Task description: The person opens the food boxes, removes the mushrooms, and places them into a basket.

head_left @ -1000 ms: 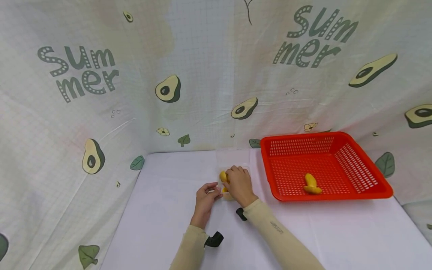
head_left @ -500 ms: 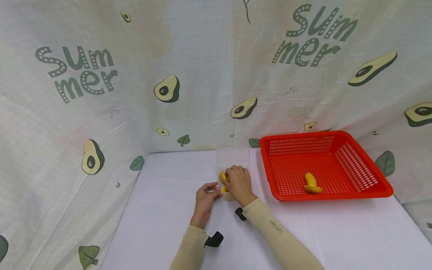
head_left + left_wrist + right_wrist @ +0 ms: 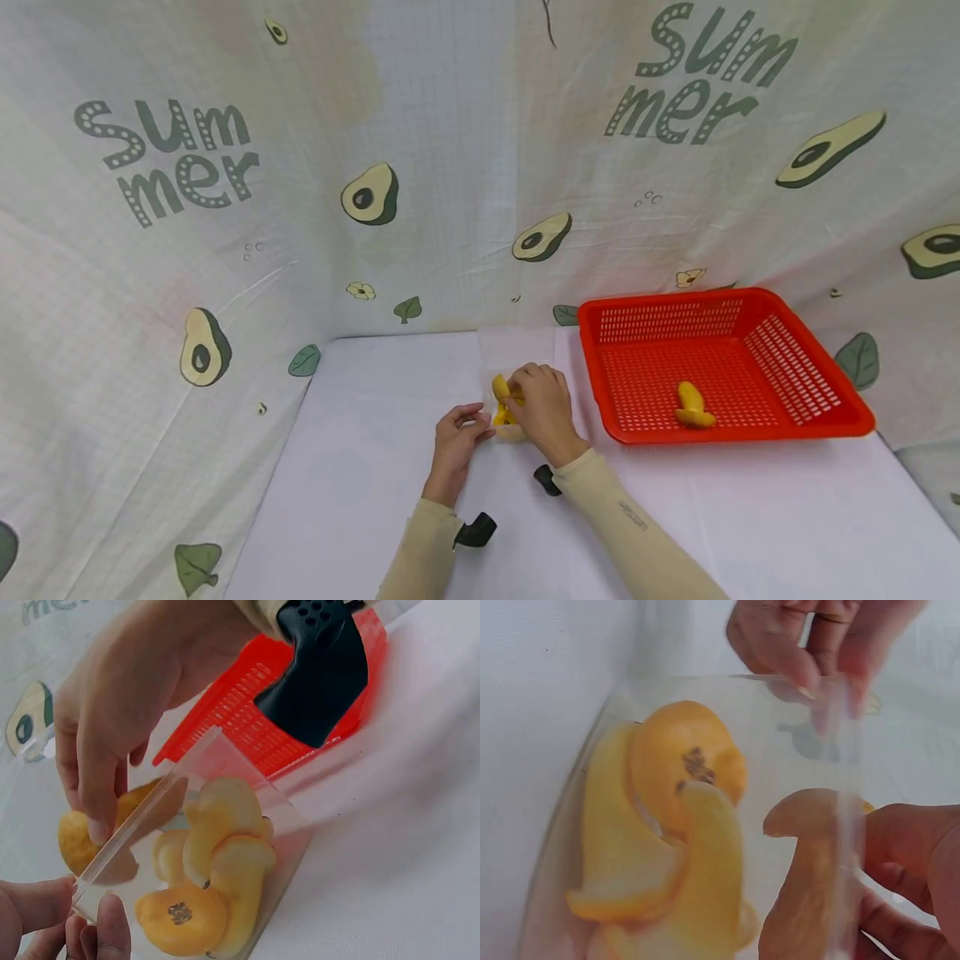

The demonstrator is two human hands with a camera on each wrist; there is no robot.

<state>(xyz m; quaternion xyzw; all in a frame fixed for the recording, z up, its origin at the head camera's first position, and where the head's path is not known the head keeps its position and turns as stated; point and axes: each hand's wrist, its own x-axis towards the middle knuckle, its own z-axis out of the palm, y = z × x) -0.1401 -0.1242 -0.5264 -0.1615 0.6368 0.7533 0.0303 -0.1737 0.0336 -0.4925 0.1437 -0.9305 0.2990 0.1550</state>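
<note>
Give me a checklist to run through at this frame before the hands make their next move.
1. Held mushroom gripped: ok, the right hand has it.
2. Box steadied: ok, the left hand holds its edge.
3. Held mushroom fully inside: not ok, part shows outside.
4. Enough room above the other mushrooms: cannot tell.
5. Basket empty: not ok, one mushroom lies in it.

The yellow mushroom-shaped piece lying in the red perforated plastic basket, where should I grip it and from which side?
I'd pinch the yellow mushroom-shaped piece by its stem, coming from above with thumb and finger across its left and right. The narrow stem points toward the far wall, with the wider cap nearer you; the red basket's raised walls would likely hinder a low approach.
</note>
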